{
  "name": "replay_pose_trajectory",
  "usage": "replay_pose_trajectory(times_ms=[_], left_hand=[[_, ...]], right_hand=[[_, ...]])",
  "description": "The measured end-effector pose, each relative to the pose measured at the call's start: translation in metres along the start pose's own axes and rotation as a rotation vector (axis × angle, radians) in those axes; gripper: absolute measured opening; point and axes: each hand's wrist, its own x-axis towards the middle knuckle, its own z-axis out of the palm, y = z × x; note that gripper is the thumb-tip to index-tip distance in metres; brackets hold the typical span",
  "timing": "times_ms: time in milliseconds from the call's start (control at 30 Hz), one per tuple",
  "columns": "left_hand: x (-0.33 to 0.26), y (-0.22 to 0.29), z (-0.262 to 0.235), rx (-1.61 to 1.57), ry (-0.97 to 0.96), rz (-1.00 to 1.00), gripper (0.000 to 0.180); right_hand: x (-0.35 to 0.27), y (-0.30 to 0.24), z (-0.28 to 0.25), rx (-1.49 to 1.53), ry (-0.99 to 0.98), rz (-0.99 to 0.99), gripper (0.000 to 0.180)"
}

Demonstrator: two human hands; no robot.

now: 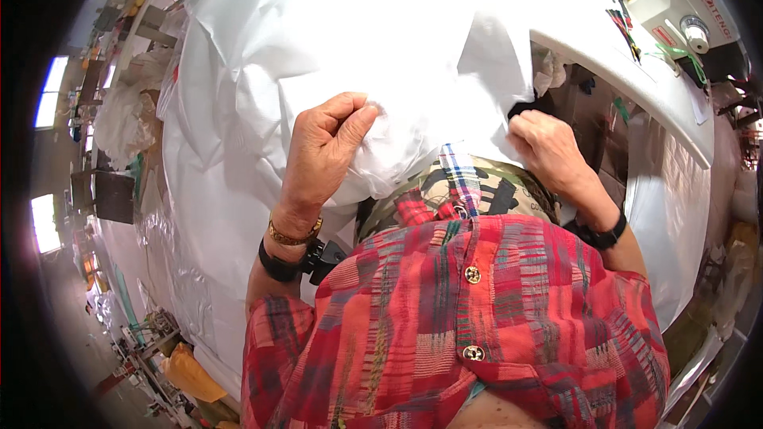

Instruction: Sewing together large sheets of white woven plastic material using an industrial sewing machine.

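Observation:
A large sheet of white fabric (pixel 334 40) is spread over the work table in front of me and hangs down to my lap. My left hand (pixel 322 147) pinches a bunched fold of this fabric near its middle. My right hand (pixel 548 147) grips the fabric's edge just below the curved white table rim (pixel 636 83). Both wrists carry black bands, and the left one also has a gold bracelet. My red plaid shirt fills the lower part of the view.
A white sewing machine (pixel 675 8) with green thread stands at the upper right. Clear plastic sheeting (pixel 675 206) hangs at the right. More white bundles and shelving (pixel 127 103) lie at the left, with a yellow bag (pixel 191 373) on the floor at lower left.

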Motion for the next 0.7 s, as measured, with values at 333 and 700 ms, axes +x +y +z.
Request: replay_pose_trajectory(times_ms=[333,700], left_hand=[[0.003,0.034,0.012,0.116,-0.137,0.153,0.015],[0.005,0.031,0.023,-0.022,-0.143,0.147,0.015]], right_hand=[[0.024,-0.081,-0.066,0.649,-0.252,-0.382,0.024],[0.048,-0.108,-0.050,0.922,-0.283,-0.348,0.022]])
